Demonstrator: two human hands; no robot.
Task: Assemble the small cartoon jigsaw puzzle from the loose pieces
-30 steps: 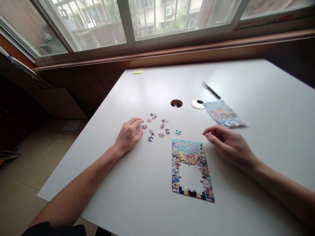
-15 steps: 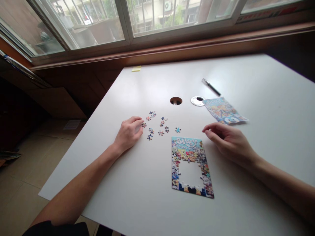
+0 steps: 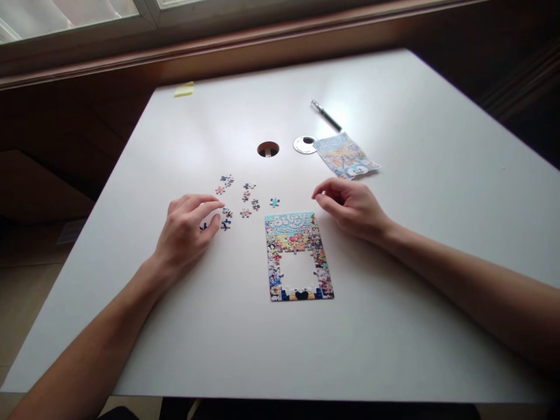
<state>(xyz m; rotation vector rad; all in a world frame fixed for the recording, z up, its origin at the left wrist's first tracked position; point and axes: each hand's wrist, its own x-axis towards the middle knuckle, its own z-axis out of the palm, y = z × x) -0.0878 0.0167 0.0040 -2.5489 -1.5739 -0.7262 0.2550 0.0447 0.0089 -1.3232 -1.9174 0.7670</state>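
Observation:
My left hand [image 3: 188, 230] is at the left of the loose jigsaw pieces, its thumb and forefinger apart. A dark jigsaw piece [image 3: 203, 226] shows in the gap between them, partly hidden by the thumb. Other pieces lie just past the fingertips, among them a dark blue piece [image 3: 225, 224] and a light blue piece [image 3: 274, 202]. A partly filled jigsaw puzzle [image 3: 324, 265] lies flat in the middle, with a white bare area inside its picture border. Beyond its upper right corner, my right hand [image 3: 352, 209] rests with curled fingers, thumb close to forefinger; no object shows in them.
A printed picture sheet [image 3: 345, 154] lies behind my right hand, partly over a round metal cover [image 3: 305, 144]. A pen [image 3: 326, 115] lies behind it. The white table [image 3: 219, 338] has a round hole [image 3: 268, 149] and a yellow sticky note [image 3: 184, 89] at the far edge.
My view has tilted down and turned right. My left hand's finger and thumb have spread, and one dark piece now sits farther left and nearer me. My right hand has kept nearly the same pose.

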